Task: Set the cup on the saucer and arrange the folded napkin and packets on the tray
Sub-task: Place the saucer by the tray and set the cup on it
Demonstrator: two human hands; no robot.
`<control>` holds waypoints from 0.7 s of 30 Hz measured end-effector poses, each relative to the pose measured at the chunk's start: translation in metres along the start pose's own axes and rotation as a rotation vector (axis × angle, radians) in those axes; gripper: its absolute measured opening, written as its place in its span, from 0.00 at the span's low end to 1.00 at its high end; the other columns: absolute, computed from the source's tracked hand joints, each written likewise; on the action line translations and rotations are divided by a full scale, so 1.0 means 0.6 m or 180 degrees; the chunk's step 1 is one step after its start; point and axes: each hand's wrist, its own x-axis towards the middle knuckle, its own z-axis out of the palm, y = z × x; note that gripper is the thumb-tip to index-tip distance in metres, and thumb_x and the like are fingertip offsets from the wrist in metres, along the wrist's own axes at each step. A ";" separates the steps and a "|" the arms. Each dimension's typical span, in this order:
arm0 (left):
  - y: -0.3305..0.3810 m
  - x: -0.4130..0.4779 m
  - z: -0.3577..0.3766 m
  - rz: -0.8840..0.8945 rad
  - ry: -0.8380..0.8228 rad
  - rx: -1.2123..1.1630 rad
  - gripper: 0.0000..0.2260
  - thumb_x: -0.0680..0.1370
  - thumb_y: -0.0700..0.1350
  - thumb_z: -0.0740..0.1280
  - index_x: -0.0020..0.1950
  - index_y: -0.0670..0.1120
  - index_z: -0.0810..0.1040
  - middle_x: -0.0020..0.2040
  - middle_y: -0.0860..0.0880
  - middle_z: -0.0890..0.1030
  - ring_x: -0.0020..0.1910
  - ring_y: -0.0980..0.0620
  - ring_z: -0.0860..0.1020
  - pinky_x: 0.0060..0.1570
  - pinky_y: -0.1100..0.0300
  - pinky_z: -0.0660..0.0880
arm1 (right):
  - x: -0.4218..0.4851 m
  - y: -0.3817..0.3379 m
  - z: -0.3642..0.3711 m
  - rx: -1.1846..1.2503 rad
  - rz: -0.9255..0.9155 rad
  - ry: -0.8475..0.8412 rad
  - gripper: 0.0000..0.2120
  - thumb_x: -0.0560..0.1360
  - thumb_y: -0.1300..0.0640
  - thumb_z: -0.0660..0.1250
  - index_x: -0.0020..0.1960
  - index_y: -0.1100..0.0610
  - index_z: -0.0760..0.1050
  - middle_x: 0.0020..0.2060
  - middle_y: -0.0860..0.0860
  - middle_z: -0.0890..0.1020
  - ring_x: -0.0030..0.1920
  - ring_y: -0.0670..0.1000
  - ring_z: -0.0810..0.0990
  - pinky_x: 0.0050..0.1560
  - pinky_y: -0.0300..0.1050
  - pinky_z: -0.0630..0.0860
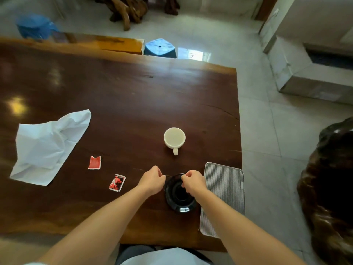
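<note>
A black saucer (178, 204) lies on the dark wooden table near its front edge, just left of a ribbed silver tray (224, 190). My right hand (193, 183) is over the saucer and pinches its far rim with curled fingers. My left hand (152, 179) is curled at the saucer's left rim and grips it there. A white cup (174, 139) stands upright beyond the saucer, handle toward me. A crumpled white napkin (44, 148) lies unfolded at the left. Two red packets (94, 163) (117, 183) lie between napkin and saucer.
The table (133, 96) ends just right of the tray, which slightly overhangs that edge. A blue stool (160, 47) and a wooden bench (114, 44) stand beyond the far edge. A dark carved wooden piece (332, 188) stands on the floor at the right.
</note>
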 end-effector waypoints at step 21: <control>0.070 0.142 -0.079 -0.0007 0.0205 0.0125 0.11 0.80 0.50 0.65 0.60 0.48 0.71 0.55 0.46 0.80 0.52 0.46 0.79 0.55 0.48 0.79 | 0.159 -0.111 -0.048 -0.0446 -0.0181 0.0032 0.18 0.74 0.57 0.64 0.64 0.55 0.70 0.52 0.57 0.81 0.49 0.58 0.84 0.52 0.57 0.83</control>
